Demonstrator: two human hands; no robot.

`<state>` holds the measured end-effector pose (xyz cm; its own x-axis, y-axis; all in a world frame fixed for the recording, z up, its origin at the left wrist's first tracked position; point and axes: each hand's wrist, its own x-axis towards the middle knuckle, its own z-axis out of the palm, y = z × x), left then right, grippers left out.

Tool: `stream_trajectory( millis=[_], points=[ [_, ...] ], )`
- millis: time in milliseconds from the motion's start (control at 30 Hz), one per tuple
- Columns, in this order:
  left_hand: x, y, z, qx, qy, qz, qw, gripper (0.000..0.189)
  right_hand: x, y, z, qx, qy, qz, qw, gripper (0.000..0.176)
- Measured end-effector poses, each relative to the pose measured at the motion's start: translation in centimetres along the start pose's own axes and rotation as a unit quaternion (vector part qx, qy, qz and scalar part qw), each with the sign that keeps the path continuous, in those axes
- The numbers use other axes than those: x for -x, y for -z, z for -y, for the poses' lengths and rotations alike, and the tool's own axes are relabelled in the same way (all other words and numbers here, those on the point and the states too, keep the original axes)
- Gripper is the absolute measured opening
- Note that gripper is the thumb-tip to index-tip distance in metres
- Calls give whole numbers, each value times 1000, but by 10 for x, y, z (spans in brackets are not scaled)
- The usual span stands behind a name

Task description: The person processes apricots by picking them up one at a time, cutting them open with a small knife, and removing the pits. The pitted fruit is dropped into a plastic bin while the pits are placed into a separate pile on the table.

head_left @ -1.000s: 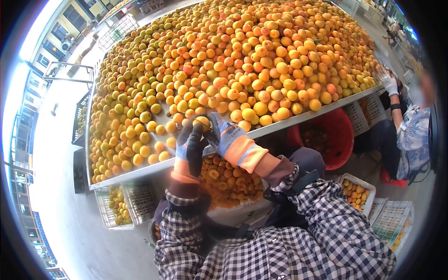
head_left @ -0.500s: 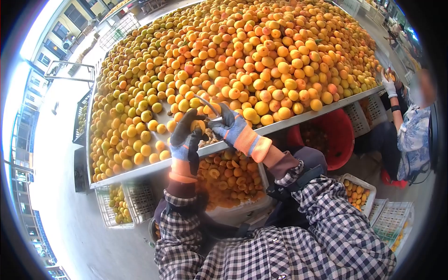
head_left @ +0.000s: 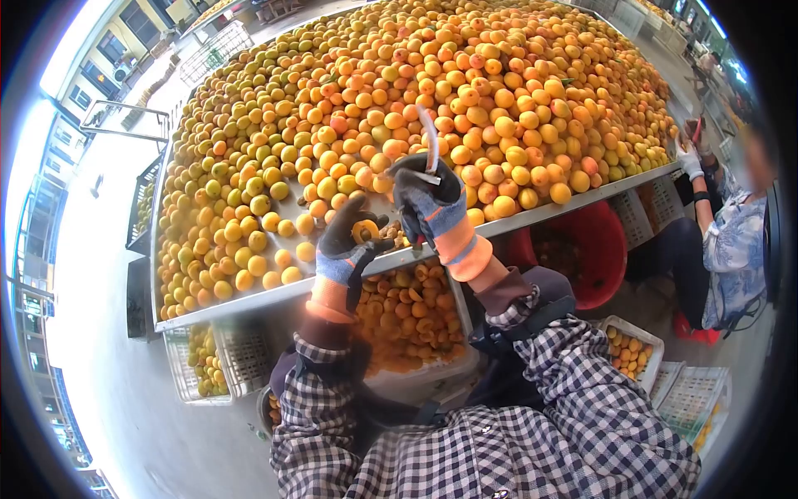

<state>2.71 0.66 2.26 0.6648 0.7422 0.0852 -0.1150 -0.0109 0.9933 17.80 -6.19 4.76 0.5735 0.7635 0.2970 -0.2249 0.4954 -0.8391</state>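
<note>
My left hand [head_left: 342, 243], in a dark-palmed glove, is closed around a cut apricot [head_left: 364, 229] whose open orange face shows. To its right my right hand [head_left: 434, 204], gloved alike, grips a knife; its curved blade [head_left: 431, 141] points up and away from the fruit. The two hands are slightly apart, over the near edge of the metal table [head_left: 515, 224]. A large heap of whole apricots [head_left: 490, 125] covers the table. Small brown pits [head_left: 391, 233] lie between my hands. Below them stands a container of apricot halves [head_left: 411, 312].
A red tub [head_left: 605, 262] stands under the table, right of my knees. Crates of apricots sit on the floor, one at the right [head_left: 629, 353] and one at the left [head_left: 205, 362]. At the far right a person [head_left: 736, 249] with white gloves works at the table's edge.
My right hand has drawn back to the right from the fruit, and the knife blade has swung more upright. The left hand has shifted slightly right, still holding the apricot.
</note>
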Motion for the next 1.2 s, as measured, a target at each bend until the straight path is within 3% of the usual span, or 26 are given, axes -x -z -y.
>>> stream_trajectory(
  millis=[133,267,367,500,567,700,800,933,1000,1100,1200],
  points=[
    [4,-6,-4,-33,33,21,999,44,-2,-13,9,-98,-5,-49,994,14],
    [3,-8,8,-35,11,26,999,38,-5,-19,9,-81,30,-60,994,17],
    [9,-27,-13,107,90,10,990,39,-2,-23,8,-37,66,-61,995,19],
    [9,-23,-11,71,120,22,990,38,2,-27,6,35,119,-54,991,19],
    [8,-23,3,-81,-30,7,996,34,4,-27,3,-10,125,-34,992,19],
    [4,-23,32,-157,-115,-21,981,32,-5,-25,-18,-13,130,-82,988,18],
    [11,-25,19,-173,-23,-23,984,37,-18,-20,-33,-121,55,-141,981,21],
    [5,-20,30,-136,3,-18,991,33,-18,-22,-23,-159,-40,-193,967,16],
    [3,-23,25,-253,-151,-27,955,34,-19,-22,-21,-190,-148,-274,931,16],
    [-8,-19,34,-346,-186,-12,920,29,-23,-12,-31,-235,-184,-323,898,18],
    [-10,-24,17,-327,-161,-26,931,28,-30,-1,-33,-308,-198,-330,870,18]
  ],
)
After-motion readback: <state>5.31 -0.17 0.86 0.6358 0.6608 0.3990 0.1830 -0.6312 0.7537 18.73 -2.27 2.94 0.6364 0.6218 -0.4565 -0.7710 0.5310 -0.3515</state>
